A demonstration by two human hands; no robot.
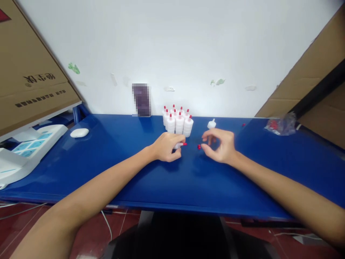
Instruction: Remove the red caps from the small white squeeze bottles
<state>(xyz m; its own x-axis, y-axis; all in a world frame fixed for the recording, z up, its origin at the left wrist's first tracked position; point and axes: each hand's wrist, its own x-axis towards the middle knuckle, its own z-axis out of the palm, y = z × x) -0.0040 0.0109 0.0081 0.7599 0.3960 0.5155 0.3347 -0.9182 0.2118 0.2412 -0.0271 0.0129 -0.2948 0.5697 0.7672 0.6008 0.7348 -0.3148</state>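
Observation:
My left hand (168, 147) is closed around a white nozzle cap (178, 145) with a red tip (184, 144) pointing right. The fingers hide whatever lies behind the nozzle. Facing it, my right hand (219, 145) has its thumb and fingers curved but apart, with nothing between them. Just left of its thumb are small red tip caps (199, 146) on the blue table. Behind my left hand stands a tight group of several white bottles (179, 125) with red-tipped nozzles. A loose white nozzle cap (211, 124) without a red tip lies beyond my right hand.
A clear plastic bag (281, 125) with red pieces lies at the right rear, near a stray red cap (244, 125). Against the wall leans a blurred dark phone-like rectangle (142, 100). A white case (79, 133) and a white device (32, 147) sit left, below a cardboard box (32, 64).

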